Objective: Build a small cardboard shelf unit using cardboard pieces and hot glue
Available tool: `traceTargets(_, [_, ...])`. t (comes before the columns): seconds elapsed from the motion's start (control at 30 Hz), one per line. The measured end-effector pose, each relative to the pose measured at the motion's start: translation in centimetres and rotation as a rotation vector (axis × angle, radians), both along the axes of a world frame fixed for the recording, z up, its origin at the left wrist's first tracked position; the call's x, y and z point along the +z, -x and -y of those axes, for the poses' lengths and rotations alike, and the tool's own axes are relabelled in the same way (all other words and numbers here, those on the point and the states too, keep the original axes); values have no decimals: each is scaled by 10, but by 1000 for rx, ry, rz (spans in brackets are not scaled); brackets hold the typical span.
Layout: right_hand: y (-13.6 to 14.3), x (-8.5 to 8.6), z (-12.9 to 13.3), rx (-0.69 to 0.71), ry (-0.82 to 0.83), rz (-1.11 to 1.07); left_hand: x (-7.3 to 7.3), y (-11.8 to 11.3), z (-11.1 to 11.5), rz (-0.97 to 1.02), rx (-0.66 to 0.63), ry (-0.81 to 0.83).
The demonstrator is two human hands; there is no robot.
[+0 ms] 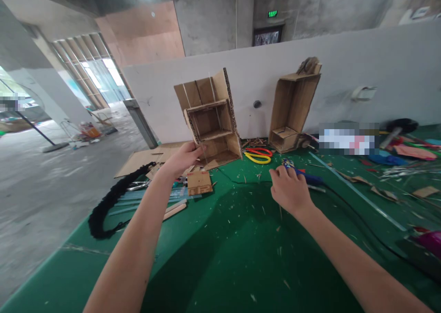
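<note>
My left hand [184,160] is closed on the lower left edge of a cardboard box structure [234,115], which has open compartments and strings or thin rods across its upper part. It stands tilted at the back of the green table. My right hand [290,190] is to the right, knuckles up, with its fingers curled; what they hold, if anything, is hidden. Just beyond it lies a blue corded tool [313,179], perhaps a glue gun, its front partly hidden by the hand. A small cardboard square [200,183] lies below the box.
A second tall cardboard box [296,101] leans on the white partition [255,67]. Red and yellow loop handles [258,159] lie between the boxes. Black fuzzy yarn [98,216] and clear strips [138,196] are left; a black cord [358,214], a long strip [361,196] and scraps are right.
</note>
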State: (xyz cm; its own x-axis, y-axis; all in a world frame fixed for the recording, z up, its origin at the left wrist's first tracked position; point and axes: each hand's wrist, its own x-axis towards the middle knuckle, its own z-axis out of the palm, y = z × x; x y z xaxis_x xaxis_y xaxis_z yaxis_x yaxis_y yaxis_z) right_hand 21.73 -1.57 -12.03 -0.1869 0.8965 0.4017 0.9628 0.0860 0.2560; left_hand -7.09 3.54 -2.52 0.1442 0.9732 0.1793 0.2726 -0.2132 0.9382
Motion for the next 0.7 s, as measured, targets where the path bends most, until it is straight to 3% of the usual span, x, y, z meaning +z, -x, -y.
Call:
traceTargets(0.1, [-2,-1,-2,45,77,-30,5,6,-1,28,102,-13])
traceTargets(0.2, [-2,-4,-3,61,39,-91,8,9,-1,73,188,-73])
traceTargets(0.3, [2,-7,-5,180,37,-252,9,10,-1,88,133,-62])
traceTargets(0.37, [7,-4,-6,330,47,-477,6,8,-2,57,105,-25])
traceTargets(0.5, [18,25,-3,576,-192,-887,-11,-3,-8,-122,-4,-33])
traceTargets(0.6, [26,58,7,633,-429,-738,-33,-19,-15,-183,-107,-68])
traceTargets(0.7, [33,74,13,681,-423,-389,-57,-35,-21,-238,-169,-98])
